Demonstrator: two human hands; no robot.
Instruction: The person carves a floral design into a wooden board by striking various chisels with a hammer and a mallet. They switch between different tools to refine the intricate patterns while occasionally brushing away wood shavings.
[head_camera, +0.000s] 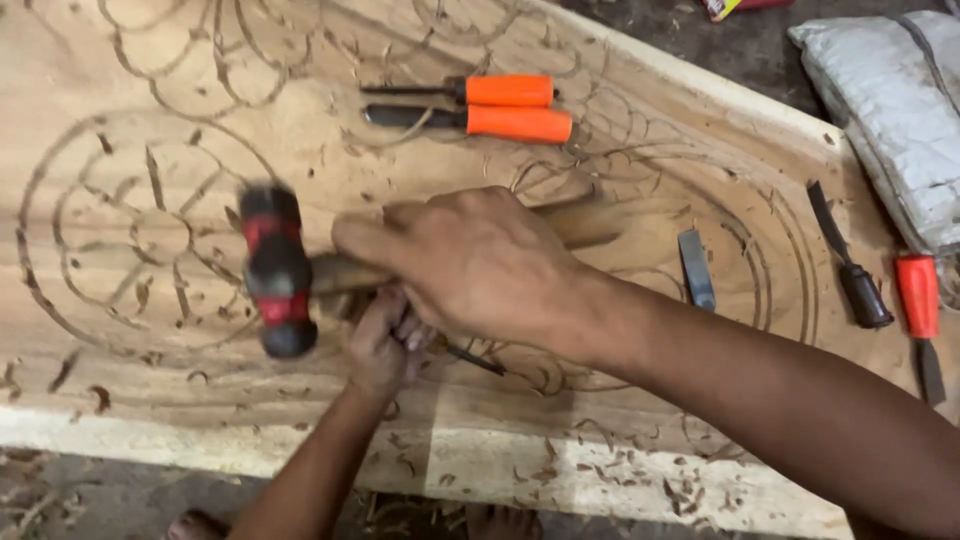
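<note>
Right hand (470, 265) has a clenched grip on the wooden handle of a mallet (275, 268), its black-and-red head blurred above the carved wooden panel (130, 200). Left hand (385, 340) is fisted just beneath, grasping a chisel (475, 360) whose thin blade touches the wood near the panel's front edge. Two orange-handled chisels (510, 108) lie toward the far edge.

Even, soft daylight — faint shadows, no glare — only the swinging mallet head (275, 270) blurs.
</note>
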